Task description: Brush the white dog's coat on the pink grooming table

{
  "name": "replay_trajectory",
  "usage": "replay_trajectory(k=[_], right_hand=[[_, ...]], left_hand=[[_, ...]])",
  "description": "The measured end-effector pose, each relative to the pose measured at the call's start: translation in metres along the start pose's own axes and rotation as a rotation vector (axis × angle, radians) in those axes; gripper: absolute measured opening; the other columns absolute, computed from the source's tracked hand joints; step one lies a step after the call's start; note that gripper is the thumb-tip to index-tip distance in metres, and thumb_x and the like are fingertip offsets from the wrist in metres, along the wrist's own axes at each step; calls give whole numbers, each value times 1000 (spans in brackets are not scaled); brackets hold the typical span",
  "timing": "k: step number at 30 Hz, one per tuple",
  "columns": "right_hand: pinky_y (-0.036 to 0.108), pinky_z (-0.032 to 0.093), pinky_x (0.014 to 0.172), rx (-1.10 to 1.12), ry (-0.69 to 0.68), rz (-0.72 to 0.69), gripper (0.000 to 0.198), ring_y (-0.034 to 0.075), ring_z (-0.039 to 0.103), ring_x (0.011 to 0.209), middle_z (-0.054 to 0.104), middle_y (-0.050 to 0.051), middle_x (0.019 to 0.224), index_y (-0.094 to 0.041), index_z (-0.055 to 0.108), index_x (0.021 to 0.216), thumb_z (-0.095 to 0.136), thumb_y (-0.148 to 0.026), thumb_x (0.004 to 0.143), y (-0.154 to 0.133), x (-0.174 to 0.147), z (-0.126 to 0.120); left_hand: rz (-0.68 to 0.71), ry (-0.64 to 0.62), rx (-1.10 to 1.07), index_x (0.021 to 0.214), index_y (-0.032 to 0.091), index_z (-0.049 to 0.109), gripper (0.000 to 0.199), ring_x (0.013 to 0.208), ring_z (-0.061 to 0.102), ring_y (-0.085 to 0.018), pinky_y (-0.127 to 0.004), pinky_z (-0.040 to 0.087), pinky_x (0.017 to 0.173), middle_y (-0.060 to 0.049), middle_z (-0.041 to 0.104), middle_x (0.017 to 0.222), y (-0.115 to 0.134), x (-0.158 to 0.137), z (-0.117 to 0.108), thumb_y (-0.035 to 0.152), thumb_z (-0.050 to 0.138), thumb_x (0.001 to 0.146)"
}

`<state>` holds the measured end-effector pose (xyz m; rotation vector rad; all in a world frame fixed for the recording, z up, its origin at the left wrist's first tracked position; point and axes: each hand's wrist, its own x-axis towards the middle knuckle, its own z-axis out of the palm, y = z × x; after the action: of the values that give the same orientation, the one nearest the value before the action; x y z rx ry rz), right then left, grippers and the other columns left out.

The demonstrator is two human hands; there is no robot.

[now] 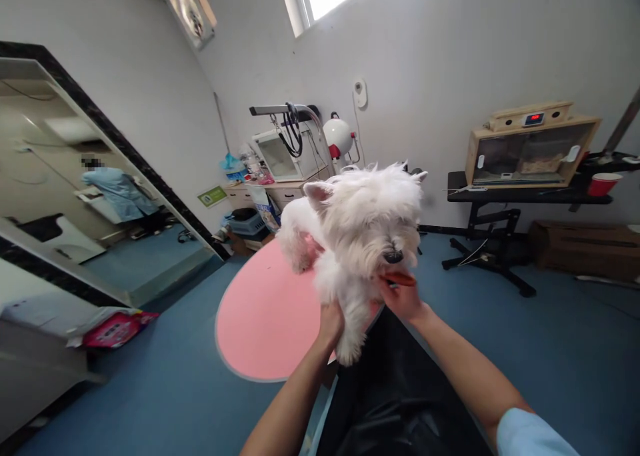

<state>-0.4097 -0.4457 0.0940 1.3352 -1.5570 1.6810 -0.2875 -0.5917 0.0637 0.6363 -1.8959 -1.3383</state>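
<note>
A fluffy white dog [370,223] is on a round pink table [265,316], its head towards me and its front end at the table's near edge. My left hand [331,323] is closed around the upper part of one of its front legs. The paw [349,353] hangs beside my black apron [400,396]. Below the dog's chin, my right hand [403,301] grips an orange-brown brush-like tool [400,279]. The tool's working side is hidden. Fur covers some of my fingers.
A grooming arm with black loops [293,133] rises behind the dog, near a cabinet [287,195]. To the right, a black table [530,194] bears a wooden glass-fronted box [533,153] and a red cup [604,184]. A large mirror [125,196] leans at left, reflecting a person.
</note>
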Motion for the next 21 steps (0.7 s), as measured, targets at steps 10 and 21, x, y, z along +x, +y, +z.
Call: replay_trajectory(k=[10, 21], right_hand=[[35, 58, 71, 94, 92, 53, 6, 21, 69, 78, 71, 5, 85, -24, 63, 86, 63, -30, 85, -11, 4, 14], [36, 56, 69, 91, -79, 138, 15, 22, 68, 74, 69, 4, 79, -23, 64, 83, 64, -37, 84, -3, 12, 5]], left_hand=[[-174, 88, -246, 116, 10, 64, 73, 113, 62, -32, -40, 48, 97, -18, 69, 116, 4, -3, 15, 72, 39, 85], [-138, 81, -304, 118, 9, 63, 67, 120, 58, -31, -42, 42, 105, -18, 68, 119, 3, -6, 17, 64, 35, 91]])
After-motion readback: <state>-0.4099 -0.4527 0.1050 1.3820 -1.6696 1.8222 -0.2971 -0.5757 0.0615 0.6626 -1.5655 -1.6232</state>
